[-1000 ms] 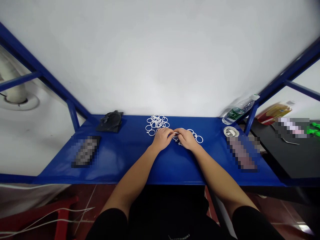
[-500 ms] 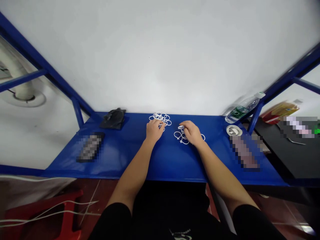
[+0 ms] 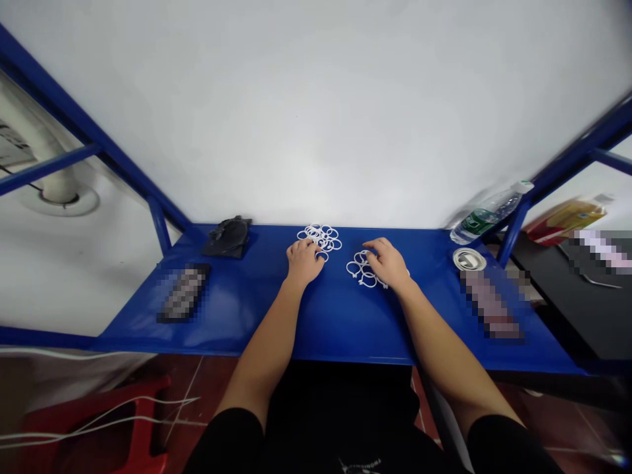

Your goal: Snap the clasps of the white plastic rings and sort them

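On a blue worktop (image 3: 257, 309), the left hand (image 3: 302, 261) rests fingers-down at the near edge of a loose pile of white rings (image 3: 320, 236), which lies just ahead of its grip toward the wall. To its right, the right hand (image 3: 391, 263) covers a second cluster of rings (image 3: 361, 271). Whether either grip encloses a ring cannot be told.

A plain workshop station: a blue metal workbench (image 3: 257, 309) in a blue steel frame (image 3: 123, 174), against a bare white wall (image 3: 316, 112), holding loose white rings (image 3: 320, 237).
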A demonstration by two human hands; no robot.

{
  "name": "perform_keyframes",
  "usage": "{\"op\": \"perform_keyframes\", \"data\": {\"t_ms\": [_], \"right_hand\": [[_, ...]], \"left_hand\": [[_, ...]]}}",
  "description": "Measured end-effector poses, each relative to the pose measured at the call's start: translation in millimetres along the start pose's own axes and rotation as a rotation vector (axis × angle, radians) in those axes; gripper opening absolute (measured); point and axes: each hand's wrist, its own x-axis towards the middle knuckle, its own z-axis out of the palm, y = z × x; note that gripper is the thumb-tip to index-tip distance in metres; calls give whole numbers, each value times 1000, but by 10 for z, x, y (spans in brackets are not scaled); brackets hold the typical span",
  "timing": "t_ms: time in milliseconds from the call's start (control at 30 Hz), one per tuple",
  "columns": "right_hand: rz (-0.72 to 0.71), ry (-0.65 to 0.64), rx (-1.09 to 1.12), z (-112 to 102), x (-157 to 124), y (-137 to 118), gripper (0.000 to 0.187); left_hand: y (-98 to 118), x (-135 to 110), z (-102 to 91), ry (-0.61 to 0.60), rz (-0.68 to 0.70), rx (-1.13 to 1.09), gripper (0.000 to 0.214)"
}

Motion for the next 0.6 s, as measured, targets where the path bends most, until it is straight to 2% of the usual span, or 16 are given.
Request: {"op": "perform_keyframes", "data": {"t_ms": [233,333,433,500,600], "right_hand": [[-68,-120,-31,87,-24,-89,31],[-110,-144,-155,195,-54,-115,32],[-87,-195,-261,299,-90,-92,44],[-61,-260,-277,329,-101,-59,46],[-37,-318,-268,307,-94,-8,37]], "left_hand": [[11,-23,20,-55,19,19,8],[36,-22,11,-62,21,-6,21],[48,-25,8,-76,37,-20,30],[50,-30,8,-96,40,-8,23],[69,-40,-4,-98,56,0,5]]}}
